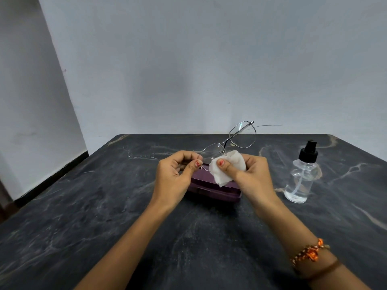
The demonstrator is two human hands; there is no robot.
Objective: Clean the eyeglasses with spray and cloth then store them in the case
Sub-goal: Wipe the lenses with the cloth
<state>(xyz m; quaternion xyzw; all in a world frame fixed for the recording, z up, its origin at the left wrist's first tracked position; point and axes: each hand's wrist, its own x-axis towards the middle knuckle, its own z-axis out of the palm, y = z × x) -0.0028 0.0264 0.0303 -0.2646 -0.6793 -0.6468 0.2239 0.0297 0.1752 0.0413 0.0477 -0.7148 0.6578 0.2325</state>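
Observation:
Thin metal-framed eyeglasses (240, 136) are held up over the middle of the table, tilted, one lens high and far, the other low and near. My left hand (176, 176) pinches the frame at the edge of the near lens. My right hand (251, 176) presses a folded white cloth (227, 167) onto that near lens, thumb on top. A closed purple case (213, 190) lies flat on the table right below both hands. The clear spray bottle (301, 174) with a black pump top stands upright to the right of my right hand.
The dark marbled table (104, 206) runs back to a pale wall. Its left edge drops to a floor strip with a black skirting. An orange beaded bracelet (310, 252) sits on my right wrist.

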